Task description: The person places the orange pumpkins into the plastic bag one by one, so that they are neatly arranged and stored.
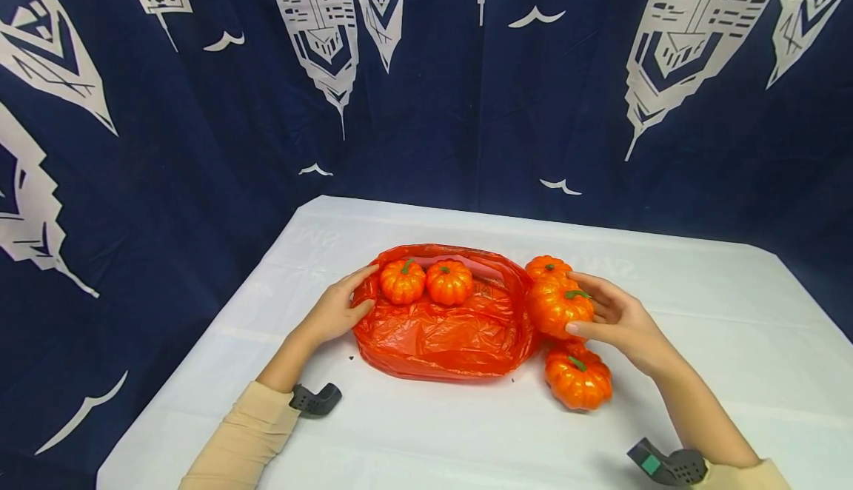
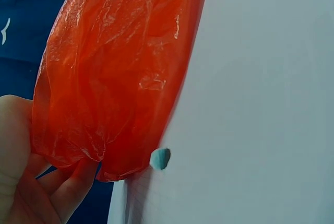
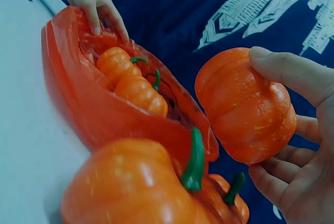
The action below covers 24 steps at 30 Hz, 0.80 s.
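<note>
Right hand (image 1: 626, 323) grasps pumpkin (image 1: 557, 308) at 3 o'clock of bag (image 1: 433, 336), thumb opposite fingers; pumpkin likely light, stiff, slick, best held round ribbed sides; left hand (image 1: 338, 311) pinches bag at 9 o'clock, plastic probably soft, easily torn

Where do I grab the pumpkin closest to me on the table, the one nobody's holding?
I'd hold the front pumpkin round its fat, ribbed sides, coming from the right. That side looks open, while the red bag is on its left and the right hand holds another pumpkin beyond it. Its thin green stem would probably make a poor handle.
</note>
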{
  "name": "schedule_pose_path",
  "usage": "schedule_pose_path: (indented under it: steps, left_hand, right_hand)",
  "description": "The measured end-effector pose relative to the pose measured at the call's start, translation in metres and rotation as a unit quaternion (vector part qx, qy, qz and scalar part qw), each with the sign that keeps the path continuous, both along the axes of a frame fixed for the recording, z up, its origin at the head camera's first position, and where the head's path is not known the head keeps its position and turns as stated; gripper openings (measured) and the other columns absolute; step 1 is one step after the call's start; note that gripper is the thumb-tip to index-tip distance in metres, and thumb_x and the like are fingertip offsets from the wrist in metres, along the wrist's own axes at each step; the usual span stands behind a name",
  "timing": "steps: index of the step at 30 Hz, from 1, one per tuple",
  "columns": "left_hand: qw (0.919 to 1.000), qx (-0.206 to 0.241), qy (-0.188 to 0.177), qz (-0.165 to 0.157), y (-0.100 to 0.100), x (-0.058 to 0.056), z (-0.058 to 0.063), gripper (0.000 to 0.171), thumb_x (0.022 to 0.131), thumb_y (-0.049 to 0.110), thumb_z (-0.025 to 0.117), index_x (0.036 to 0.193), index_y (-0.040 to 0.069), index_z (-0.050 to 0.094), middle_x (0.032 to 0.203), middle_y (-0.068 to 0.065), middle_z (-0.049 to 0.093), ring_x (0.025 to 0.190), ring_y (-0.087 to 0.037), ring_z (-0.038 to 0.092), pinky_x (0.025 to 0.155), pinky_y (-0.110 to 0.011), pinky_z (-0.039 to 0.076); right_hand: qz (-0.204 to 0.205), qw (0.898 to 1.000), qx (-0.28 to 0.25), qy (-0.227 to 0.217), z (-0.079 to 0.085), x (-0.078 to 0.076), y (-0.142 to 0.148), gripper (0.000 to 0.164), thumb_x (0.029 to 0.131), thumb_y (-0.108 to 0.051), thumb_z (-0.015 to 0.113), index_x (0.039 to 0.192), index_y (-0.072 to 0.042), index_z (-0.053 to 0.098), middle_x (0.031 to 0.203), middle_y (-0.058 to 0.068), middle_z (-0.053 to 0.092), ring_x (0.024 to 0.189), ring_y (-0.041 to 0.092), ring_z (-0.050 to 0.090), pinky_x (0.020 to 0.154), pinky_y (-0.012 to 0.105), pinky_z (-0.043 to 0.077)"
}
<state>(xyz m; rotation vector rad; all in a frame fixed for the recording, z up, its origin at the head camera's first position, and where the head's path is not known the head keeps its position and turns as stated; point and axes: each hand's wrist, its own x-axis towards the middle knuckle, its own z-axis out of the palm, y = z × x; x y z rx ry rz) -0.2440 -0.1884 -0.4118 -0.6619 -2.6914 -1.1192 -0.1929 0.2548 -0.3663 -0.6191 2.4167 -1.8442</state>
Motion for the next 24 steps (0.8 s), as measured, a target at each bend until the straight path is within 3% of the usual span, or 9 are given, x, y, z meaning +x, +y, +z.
schedule_pose_path:
  steps: [7,11,18,24]
  left_hand:
    - [1.0,0.0,0.005,0.0,0.001,0.001,0.001,0.059,0.089,0.003,0.065,0.145,0.004,0.045,0.148,-0.019,0.043,0.135,-0.039,0.039,0.11,-0.055,0.031]
    - [1.0,0.002,0.005,-0.001,0.0,0.0,0.0,0.059,0.089,0.003,0.065,0.145,0.004,0.045,0.148,-0.019,0.043,0.136,-0.038,0.039,0.11,-0.054,0.031]
    - [1.0,0.005,0.004,-0.007,0.0,-0.001,0.0,0.059,0.089,0.004,0.064,0.145,0.003,0.045,0.147,-0.019,0.044,0.136,-0.039,0.039,0.11,-0.054,0.031]
    - [1.0,0.004,0.003,-0.005,0.0,-0.001,-0.001,0.059,0.089,0.005,0.064,0.145,0.004,0.044,0.148,-0.019,0.043,0.136,-0.039,0.039,0.11,-0.055,0.031]
  right_hand:
    - [-0.013,1.0,0.006,-0.021,0.006,-0.004,-0.02,0.064,0.089,-0.007,0.068,0.146,-0.003,0.04,0.145,0.022,0.04,0.113,-0.001,0.055,0.086,0.023,0.053]
    - [-0.023,0.999,0.011,-0.036,0.008,-0.007,-0.031,0.066,0.089,-0.011,0.07,0.146,-0.002,0.039,0.147,0.021,0.04,0.116,0.003,0.054,0.088,0.022,0.051]
    - [-0.043,0.997,0.008,-0.069,0.012,-0.009,-0.05,0.071,0.087,-0.018,0.074,0.148,-0.008,0.039,0.149,0.015,0.041,0.132,0.032,0.045,0.091,0.021,0.049]
    - [-0.068,0.992,0.005,-0.103,0.012,-0.013,-0.063,0.079,0.086,-0.026,0.076,0.151,-0.011,0.034,0.153,0.012,0.036,0.136,0.032,0.04,0.098,0.031,0.047]
